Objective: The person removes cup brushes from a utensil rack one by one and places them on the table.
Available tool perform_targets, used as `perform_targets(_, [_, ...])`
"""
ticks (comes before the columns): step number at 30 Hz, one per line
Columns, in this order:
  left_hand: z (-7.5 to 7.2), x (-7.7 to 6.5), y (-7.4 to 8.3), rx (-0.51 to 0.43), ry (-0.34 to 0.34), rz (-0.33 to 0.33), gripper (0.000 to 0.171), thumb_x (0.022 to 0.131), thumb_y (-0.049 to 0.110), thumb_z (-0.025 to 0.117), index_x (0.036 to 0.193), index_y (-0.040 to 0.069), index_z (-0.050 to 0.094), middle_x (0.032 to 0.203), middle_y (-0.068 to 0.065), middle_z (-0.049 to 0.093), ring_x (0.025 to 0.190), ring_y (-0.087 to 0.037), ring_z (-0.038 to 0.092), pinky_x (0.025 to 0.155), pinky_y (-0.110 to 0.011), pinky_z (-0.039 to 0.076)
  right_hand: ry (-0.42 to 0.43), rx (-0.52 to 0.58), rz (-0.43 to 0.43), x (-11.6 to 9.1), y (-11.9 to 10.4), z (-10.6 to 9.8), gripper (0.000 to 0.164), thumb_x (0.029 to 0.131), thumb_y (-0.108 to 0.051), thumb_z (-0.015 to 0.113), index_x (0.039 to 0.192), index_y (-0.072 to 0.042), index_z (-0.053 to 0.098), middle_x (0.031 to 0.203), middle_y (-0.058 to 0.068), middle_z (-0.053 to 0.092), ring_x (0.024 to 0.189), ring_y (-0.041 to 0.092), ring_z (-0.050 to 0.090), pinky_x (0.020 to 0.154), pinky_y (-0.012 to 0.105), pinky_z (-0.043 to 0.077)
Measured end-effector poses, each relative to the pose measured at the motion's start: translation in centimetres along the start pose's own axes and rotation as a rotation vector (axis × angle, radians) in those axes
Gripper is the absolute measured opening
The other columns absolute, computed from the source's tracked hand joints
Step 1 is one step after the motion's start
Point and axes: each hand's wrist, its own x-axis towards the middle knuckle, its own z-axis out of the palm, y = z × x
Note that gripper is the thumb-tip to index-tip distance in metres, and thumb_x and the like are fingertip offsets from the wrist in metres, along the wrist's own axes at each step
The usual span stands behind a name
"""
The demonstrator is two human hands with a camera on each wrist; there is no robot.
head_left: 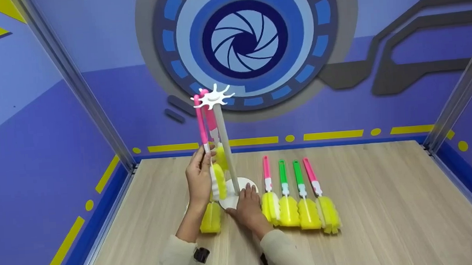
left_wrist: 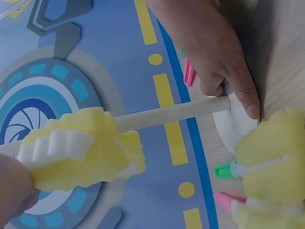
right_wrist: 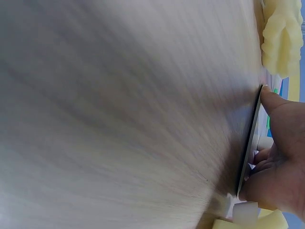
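A white stand (head_left: 225,150) rises from a round white base (head_left: 244,182) and ends in a star-shaped ring of hooks (head_left: 213,97). My left hand (head_left: 199,178) pinches a pink-handled sponge brush (head_left: 201,122) near its neck, sponge downward, its handle top beside the hooks. Whether its loop sits on a hook I cannot tell. Behind it, another pink-handled brush (head_left: 210,119) hangs at the stand, partly hidden. My right hand (head_left: 247,206) presses on the base, thumb and fingers spread over it beside the pole.
Right of the stand, several sponge brushes (head_left: 299,211) with pink and green handles lie in a row on the wooden table (head_left: 368,181). Left of the base lie more brushes (left_wrist: 274,157), mostly hidden by my left arm in the head view. Blue-purple walls enclose the table.
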Motion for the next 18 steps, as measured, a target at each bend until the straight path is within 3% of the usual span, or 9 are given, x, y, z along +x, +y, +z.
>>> perform_targets(7, [-0.5, 0.2, 0.2, 0.001, 0.015, -0.015, 0.037, 0.108, 0.009, 0.047, 0.143, 0.0, 0.055, 0.126, -0.019, 0.064, 0.115, -0.031, 0.062, 0.097, -0.034, 0.053, -0.003, 0.017, 0.005, 0.1, 0.1, 0.1, 0.09, 0.09, -0.045, 0.075, 0.145, 0.016, 0.037, 0.157, 0.035, 0.028, 0.148, 0.049, 0.022, 0.12, 0.055, 0.024])
perform_targets(18, [-1.7, 0.3, -1.0, 0.081, 0.04, 0.01, 0.04, 0.107, -0.001, 0.045, 0.147, -0.005, 0.047, 0.129, -0.025, 0.061, 0.115, -0.038, 0.063, 0.097, -0.043, 0.052, -0.023, 0.01, 0.01, 0.2, 0.0, 0.1, 0.091, 0.092, -0.044, 0.073, 0.148, 0.015, 0.034, 0.158, 0.036, 0.026, 0.149, 0.049, 0.021, 0.121, 0.054, 0.021])
